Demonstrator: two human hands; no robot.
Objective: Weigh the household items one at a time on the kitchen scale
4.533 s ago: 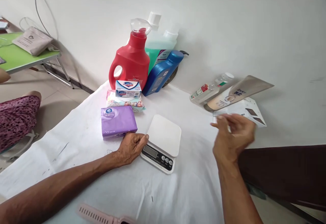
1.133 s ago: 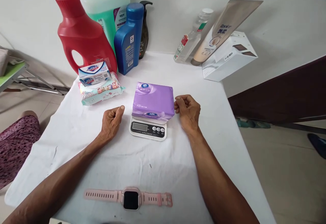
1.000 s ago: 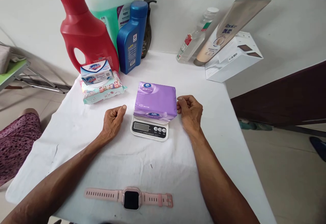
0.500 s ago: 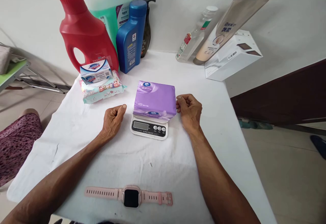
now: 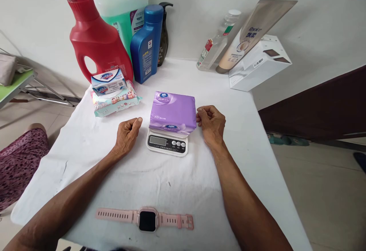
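From the head camera, the purple tissue pack (image 5: 173, 112) already lay on the small scale (image 5: 167, 144) in the middle of the desk (image 5: 148, 178), so the placing looked done; the display was too small to read. The left hand (image 5: 126, 136) rested just left of the scale, the right hand (image 5: 211, 123) beside the pack's right edge, both with fingers loosely curled, holding nothing. A pink watch (image 5: 145, 219) lay nearer.
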